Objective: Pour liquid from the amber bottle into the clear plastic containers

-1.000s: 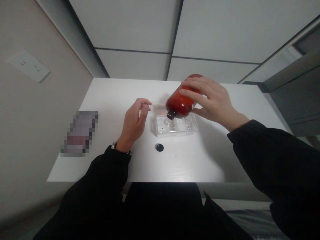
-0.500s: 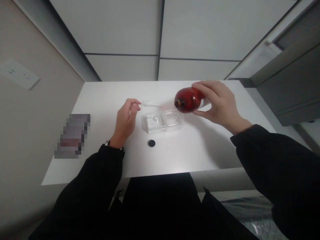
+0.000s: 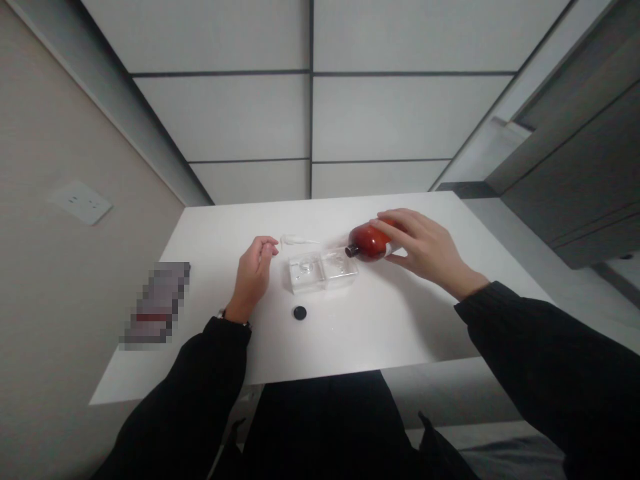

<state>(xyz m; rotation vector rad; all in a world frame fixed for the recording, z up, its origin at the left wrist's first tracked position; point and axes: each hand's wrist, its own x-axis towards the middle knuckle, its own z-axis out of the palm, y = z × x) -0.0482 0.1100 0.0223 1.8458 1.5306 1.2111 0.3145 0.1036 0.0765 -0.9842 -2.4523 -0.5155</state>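
My right hand (image 3: 423, 250) grips a red-brown bottle (image 3: 369, 241), tipped on its side with the open neck pointing left, just over the right end of a clear plastic tray (image 3: 323, 272). The tray has two compartments and sits on the white table (image 3: 380, 320). My left hand (image 3: 255, 270) rests left of the tray, fingers curled loosely, thumb and forefinger tips close together; nothing shows in them. A small clear dropper (image 3: 296, 240) lies just beyond that hand. The black bottle cap (image 3: 299, 313) lies in front of the tray.
A blurred flat object (image 3: 156, 305) lies at the table's left edge by the beige wall. A wall socket (image 3: 80, 202) is on that wall. Grey cabinets (image 3: 575, 167) stand to the right. A few clear droplets (image 3: 334, 327) sit near the cap.
The bottle has swung from steeply tipped over the tray to lying nearly level at the tray's right end. My view has pulled back and tilted up. The left hand stays beside the tray.
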